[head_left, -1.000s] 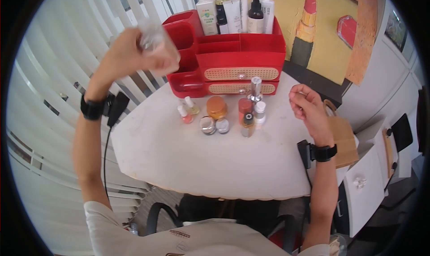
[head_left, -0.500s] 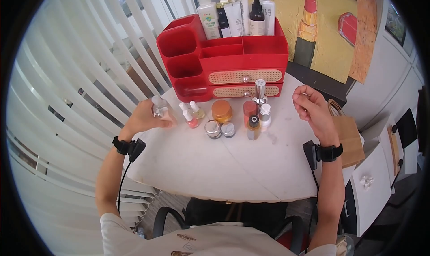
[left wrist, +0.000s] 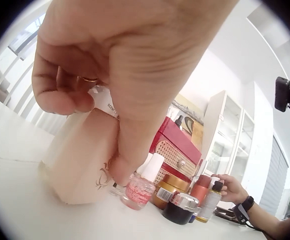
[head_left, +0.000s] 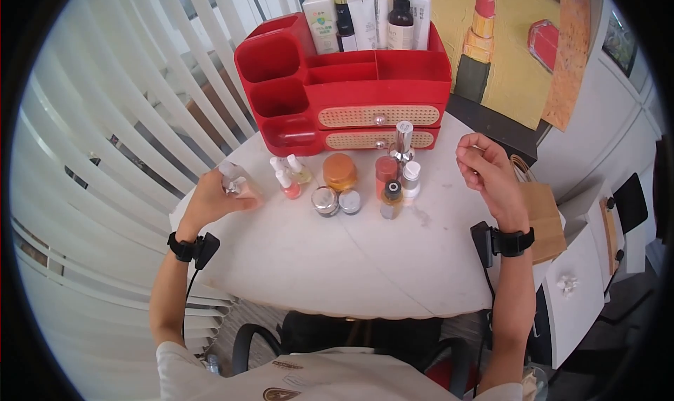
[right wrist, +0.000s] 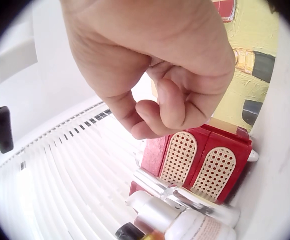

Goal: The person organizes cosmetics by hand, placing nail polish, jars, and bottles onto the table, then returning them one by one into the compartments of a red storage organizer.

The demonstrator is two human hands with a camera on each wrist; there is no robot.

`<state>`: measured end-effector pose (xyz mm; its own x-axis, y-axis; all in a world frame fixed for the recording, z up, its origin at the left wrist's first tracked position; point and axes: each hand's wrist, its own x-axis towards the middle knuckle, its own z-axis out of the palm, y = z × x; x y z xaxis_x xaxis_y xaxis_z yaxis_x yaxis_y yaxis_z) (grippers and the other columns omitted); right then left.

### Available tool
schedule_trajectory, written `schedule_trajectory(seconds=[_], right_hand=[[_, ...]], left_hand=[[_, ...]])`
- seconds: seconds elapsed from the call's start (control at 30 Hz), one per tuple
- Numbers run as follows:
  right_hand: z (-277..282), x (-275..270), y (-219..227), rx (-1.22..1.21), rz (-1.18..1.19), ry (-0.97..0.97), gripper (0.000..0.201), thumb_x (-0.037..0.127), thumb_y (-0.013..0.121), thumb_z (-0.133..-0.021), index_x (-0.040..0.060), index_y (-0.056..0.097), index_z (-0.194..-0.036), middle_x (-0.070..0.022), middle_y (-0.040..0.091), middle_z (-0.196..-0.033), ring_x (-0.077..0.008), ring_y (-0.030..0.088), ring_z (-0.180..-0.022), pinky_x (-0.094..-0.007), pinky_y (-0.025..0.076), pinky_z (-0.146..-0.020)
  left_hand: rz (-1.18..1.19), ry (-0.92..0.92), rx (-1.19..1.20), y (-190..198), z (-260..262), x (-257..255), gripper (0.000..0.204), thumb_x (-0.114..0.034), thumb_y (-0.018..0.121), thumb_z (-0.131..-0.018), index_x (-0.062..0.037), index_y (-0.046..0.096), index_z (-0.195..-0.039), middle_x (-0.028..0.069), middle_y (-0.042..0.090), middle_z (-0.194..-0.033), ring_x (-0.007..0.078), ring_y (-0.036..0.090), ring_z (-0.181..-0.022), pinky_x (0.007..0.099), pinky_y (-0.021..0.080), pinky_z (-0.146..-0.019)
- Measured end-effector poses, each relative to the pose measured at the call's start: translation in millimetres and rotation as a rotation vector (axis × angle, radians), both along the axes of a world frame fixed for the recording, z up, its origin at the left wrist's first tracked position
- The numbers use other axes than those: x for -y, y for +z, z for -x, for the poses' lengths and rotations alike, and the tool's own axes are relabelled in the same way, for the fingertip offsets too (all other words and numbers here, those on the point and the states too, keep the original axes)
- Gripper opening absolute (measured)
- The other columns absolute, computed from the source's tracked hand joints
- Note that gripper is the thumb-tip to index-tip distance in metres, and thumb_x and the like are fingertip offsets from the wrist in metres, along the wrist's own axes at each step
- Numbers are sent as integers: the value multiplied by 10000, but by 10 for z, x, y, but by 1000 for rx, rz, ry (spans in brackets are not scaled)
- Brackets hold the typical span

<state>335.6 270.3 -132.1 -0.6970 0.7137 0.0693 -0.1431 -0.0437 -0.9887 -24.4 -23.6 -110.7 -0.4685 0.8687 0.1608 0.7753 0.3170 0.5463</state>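
Observation:
At the left of the table, my left hand (head_left: 210,201) grips a pale pink perfume bottle (head_left: 247,190) with a clear cap. The left wrist view has thumb and fingers on either side of this faceted bottle (left wrist: 80,162), its base down at the tabletop. Just right of it stand small nail polish bottles (head_left: 290,190), a pink one with a white cap closest. My right hand (head_left: 489,175) is held over the table's right side, its fingers loosely curled with nothing in them. Nearest to it are a white pump bottle (head_left: 411,180) and a silver-capped bottle (head_left: 403,141).
A red organizer (head_left: 379,92) with two woven-front drawers stands at the back, with bottles and tubes in its rear. Mid-table are an orange-lidded jar (head_left: 340,173), two small silver-lidded jars (head_left: 325,201), a red container (head_left: 385,173) and a black-capped bottle (head_left: 392,203). A paper bag (head_left: 544,218) is at right.
My left hand has brought the perfume bottle down from beside the organizer to the table's left side, then shifted slightly left. The right hand stays about where it was.

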Motion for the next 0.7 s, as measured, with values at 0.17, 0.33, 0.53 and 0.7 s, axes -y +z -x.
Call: schedule_trajectory(seconds=[0.17,0.33,0.53,0.7], right_hand=[[12,6,-7,8,10,-1,106,172,674,-925,97,604,-952,56,552,-682,9,399,-539,-161,246,-449],[13,0,-13,-6,11,5,102,153,669,-927,88,595,-954,47,557,-687,-1,402,-539,-169,246,-448],[17,-18,-35,0,13,0,98,149,666,-932,92,590,-957,41,563,-699,-3,409,-540,-169,252,-448],[20,-23,-49,7,5,-2,98,141,663,-935,91,588,-974,38,567,-719,-5,411,-538,-168,257,-448]], left_hand=[[-145,33,31,-245,75,69,705,-215,910,-604,-13,580,-1194,81,664,-902,170,639,-796,298,513,-727],[-201,18,200,-295,130,131,809,-219,919,-592,-23,532,-1275,83,657,-971,164,634,-796,284,517,-726],[-117,44,90,-280,84,161,817,-239,894,-583,-4,528,-1275,103,668,-946,191,640,-756,283,520,-705],[-141,46,72,-266,21,166,789,-251,886,-585,8,537,-1244,120,678,-898,202,640,-717,287,520,-682]])
